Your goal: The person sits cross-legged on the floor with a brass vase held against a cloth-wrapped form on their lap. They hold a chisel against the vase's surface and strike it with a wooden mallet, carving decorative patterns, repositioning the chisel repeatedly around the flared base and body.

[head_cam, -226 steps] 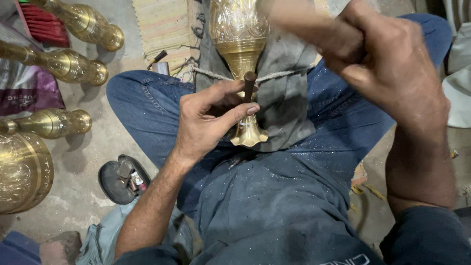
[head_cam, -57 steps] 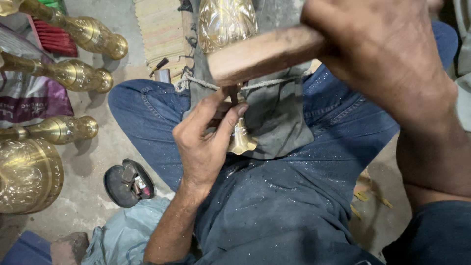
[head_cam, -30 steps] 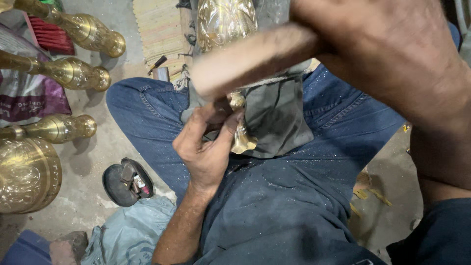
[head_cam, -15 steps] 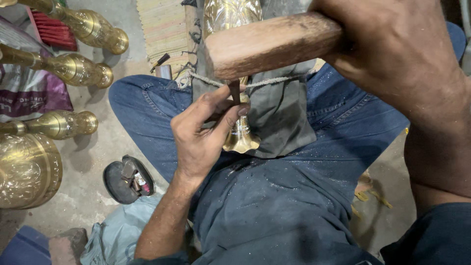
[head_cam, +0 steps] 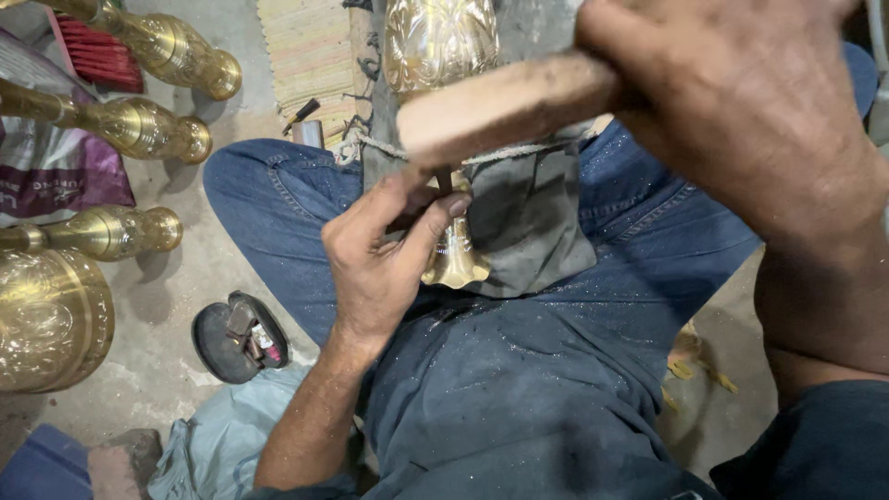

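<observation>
**Clerk:** Item one, the left hand?

**Operator:** I am seeing the left hand [head_cam: 380,259] pinching a thin dark chisel [head_cam: 444,181] between thumb and fingertips, pressed together around its shaft. The chisel is standing near upright, its tip hidden behind the fingers, against the narrow neck of an engraved brass vase [head_cam: 443,56].

**Clerk:** Item two, the right hand?

**Operator:** The right hand [head_cam: 741,111] is wrapping closed around a wooden mallet [head_cam: 509,104]. The mallet's blunt end is hanging just above the top of the chisel; I cannot tell whether they are touching, as that part is blurring.

**Clerk:** Item three, the vase's place?

**Operator:** It is lying along the lap, body beyond the pinch, flared brass foot [head_cam: 456,264] just under the left thumb. A grey cloth [head_cam: 528,222] is padding it to the right of the pinch, and a cord [head_cam: 519,154] is crossing the cloth beneath the mallet.

**Clerk:** Item four, surroundings?

**Operator:** Blue jeans [head_cam: 519,370], speckled with bright filings, are spreading below the grip. Well left of the pinch, three slender brass vases [head_cam: 139,125] are lying on the concrete floor [head_cam: 176,315], a large engraved brass pot [head_cam: 46,319] beside them, and a dark sandal [head_cam: 241,338] nearer the left wrist.
</observation>
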